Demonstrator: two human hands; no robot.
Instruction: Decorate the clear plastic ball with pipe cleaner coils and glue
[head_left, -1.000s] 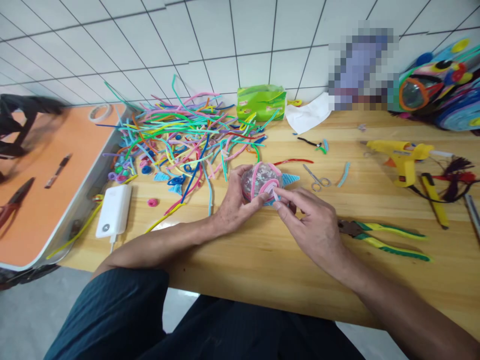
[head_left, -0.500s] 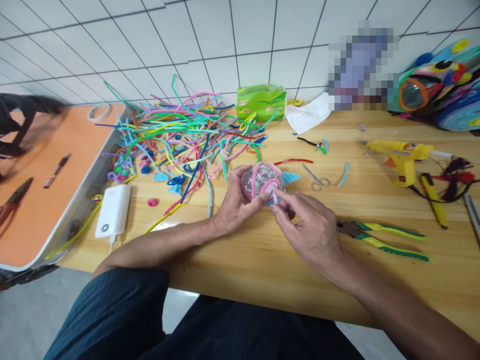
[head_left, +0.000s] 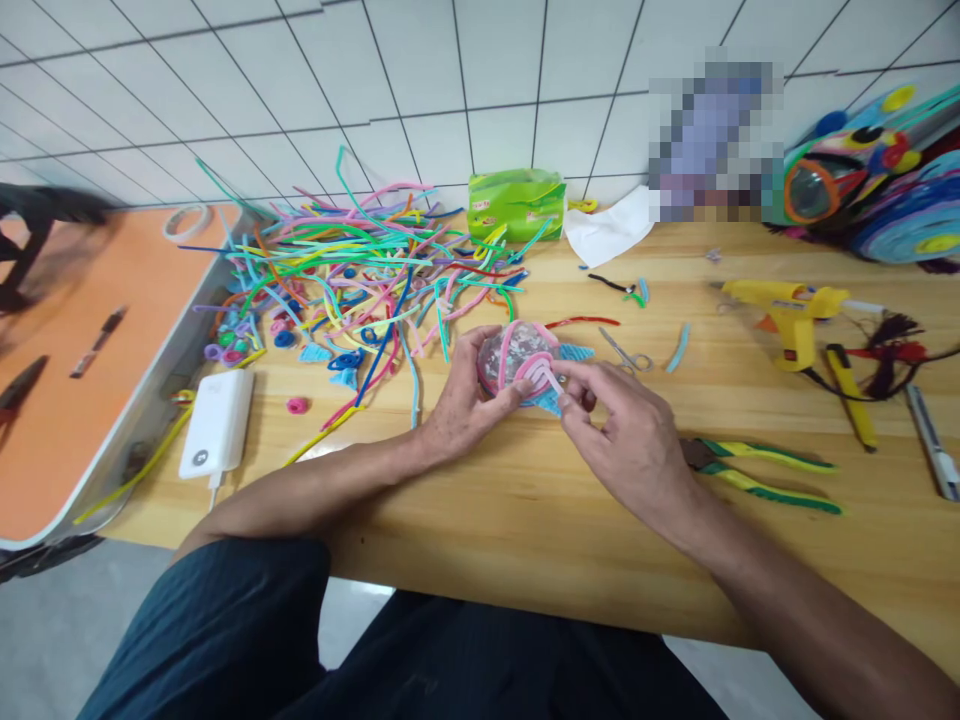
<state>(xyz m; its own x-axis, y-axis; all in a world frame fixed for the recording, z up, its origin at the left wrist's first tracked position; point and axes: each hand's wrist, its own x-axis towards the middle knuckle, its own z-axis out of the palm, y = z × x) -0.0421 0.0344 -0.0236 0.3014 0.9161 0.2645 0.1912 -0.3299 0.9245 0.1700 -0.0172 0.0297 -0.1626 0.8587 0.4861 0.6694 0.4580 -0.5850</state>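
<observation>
My left hand [head_left: 469,395] is wrapped round a clear, shiny rounded craft piece [head_left: 517,355] trimmed with pink pipe cleaner, its thumb pressing on the front. Blue pointed pieces stick out from its right side and underside. Between the thumb and forefinger of my right hand [head_left: 619,435] is the end of a pale pink pipe cleaner [head_left: 555,378], whose other part lies in curved rows against the craft piece. The craft piece is held just above the wooden table [head_left: 480,520]; whether it touches the top I cannot tell.
Small scissors [head_left: 626,352] and green-yellow pliers [head_left: 757,470] lie near my right hand. Further right are a yellow glue gun [head_left: 795,310] and a utility knife [head_left: 851,400]. A heap of pipe cleaners [head_left: 360,260] spreads behind my left arm, near a white power bank [head_left: 217,425].
My right hand has drawn the pale pink pipe cleaner's end slightly outward to the right. The craft piece is turned a little, showing more of the lower blue point. The camera view has shifted slightly.
</observation>
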